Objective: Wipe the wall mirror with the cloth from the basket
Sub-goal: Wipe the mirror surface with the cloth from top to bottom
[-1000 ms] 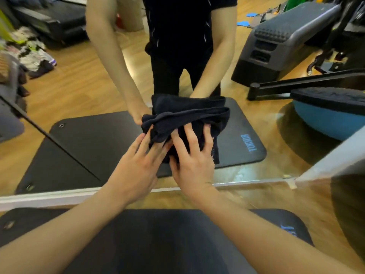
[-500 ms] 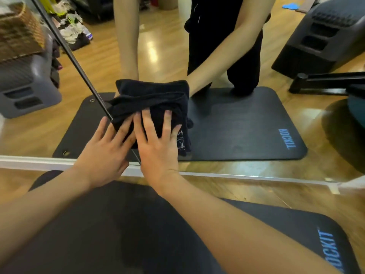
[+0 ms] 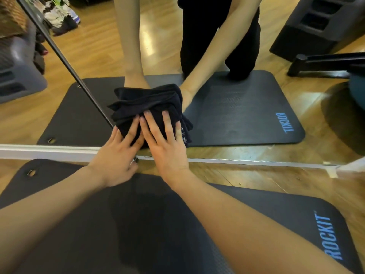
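Observation:
A dark navy cloth (image 3: 146,104) is bunched flat against the lower part of the wall mirror (image 3: 237,56). My left hand (image 3: 116,157) presses its lower left part with straight fingers. My right hand (image 3: 167,143) lies beside it, fingers spread flat on the cloth's lower right. The two hands touch each other. The mirror shows my reflected arms and dark clothes behind the cloth. A dark seam (image 3: 65,58) runs diagonally across the glass down to the cloth.
The mirror's pale bottom frame (image 3: 256,162) runs across just above the wooden floor. A black ROCKIT mat (image 3: 296,224) lies under my arms. A wicker basket (image 3: 9,14) on a grey step and a dark bench show in the reflection.
The cloth and both hands have slid from the right towards the left along the lower glass, reaching the dark seam, then eased slightly back right. Both hands stay flat on the cloth.

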Motion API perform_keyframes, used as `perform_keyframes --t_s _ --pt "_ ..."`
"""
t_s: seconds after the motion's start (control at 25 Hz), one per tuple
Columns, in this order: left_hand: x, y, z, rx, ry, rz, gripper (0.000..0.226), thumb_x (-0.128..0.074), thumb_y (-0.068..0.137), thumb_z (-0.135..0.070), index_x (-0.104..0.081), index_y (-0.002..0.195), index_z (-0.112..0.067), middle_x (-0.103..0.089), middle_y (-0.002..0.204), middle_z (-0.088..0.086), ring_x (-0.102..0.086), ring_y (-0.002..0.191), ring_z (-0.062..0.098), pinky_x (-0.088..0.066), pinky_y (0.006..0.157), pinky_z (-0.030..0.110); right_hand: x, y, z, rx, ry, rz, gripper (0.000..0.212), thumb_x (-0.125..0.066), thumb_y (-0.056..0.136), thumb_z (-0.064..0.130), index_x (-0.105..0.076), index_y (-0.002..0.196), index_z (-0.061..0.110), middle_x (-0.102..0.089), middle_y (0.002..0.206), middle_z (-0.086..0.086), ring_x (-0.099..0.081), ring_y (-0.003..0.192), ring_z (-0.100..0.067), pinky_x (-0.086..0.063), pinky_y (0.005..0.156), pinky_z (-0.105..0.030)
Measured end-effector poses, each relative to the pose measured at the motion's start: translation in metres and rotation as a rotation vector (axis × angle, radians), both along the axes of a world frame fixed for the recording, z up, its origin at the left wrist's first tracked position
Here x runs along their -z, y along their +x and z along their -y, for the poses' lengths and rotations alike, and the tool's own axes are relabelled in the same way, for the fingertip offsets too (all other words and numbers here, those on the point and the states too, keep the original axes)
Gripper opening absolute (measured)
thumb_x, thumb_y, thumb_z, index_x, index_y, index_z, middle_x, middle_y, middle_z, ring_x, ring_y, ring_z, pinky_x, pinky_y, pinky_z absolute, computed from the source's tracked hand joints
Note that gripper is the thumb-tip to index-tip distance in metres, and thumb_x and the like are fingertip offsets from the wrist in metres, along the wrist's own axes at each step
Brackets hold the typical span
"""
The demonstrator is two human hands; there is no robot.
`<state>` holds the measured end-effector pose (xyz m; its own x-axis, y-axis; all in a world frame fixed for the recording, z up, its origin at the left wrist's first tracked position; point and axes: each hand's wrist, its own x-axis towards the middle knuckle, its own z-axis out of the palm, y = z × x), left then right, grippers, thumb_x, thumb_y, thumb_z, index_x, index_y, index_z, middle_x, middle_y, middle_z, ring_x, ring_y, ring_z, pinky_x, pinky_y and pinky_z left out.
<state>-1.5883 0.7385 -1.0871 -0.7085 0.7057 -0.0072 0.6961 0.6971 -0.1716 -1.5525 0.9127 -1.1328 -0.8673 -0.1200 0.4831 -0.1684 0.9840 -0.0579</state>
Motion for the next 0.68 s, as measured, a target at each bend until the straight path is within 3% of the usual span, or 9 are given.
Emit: perform_keyframes --t_s 0.24,0.44,0.68 --pt "0.011 0.021 -0.067 0.035 0.022 0.037 0.095 -0.046 0.083 -0.034 -0.007 0.163 -0.001 0.02 0.167 0.026 0.009 0.151 0.058 -0.012 0.124 0.064 0.01 0.02 -0.079 -0.043 0.085 -0.123 0.066 -0.038 0.103 0.02 -0.015 0.165 0.017 -0.009 0.17 -0.001 -0.013 0.157 -0.034 -0.026 0.124 -0.055" --pt "0.016 0.044 -0.152 0.092 0.021 0.047 0.098 -0.066 0.083 -0.026 -0.015 0.161 0.002 0.015 0.167 0.03 -0.016 0.144 0.066 -0.026 0.119 0.069 0.012 0.051 -0.173 -0.008 0.171 -0.183 0.062 -0.045 0.107 0.022 -0.022 0.164 0.017 -0.021 0.171 -0.003 -0.021 0.156 -0.034 -0.031 0.122 -0.052" --pt "0.027 0.076 -0.26 0.196 0.14 0.156 0.095 -0.073 0.084 -0.021 -0.02 0.16 0.001 0.02 0.167 0.024 -0.031 0.14 0.064 -0.041 0.112 0.061 0.005 0.096 -0.289 0.04 0.271 -0.224 0.049 -0.038 0.11 0.02 -0.037 0.159 0.02 -0.036 0.165 0.0 -0.034 0.152 -0.033 -0.04 0.116 -0.049"
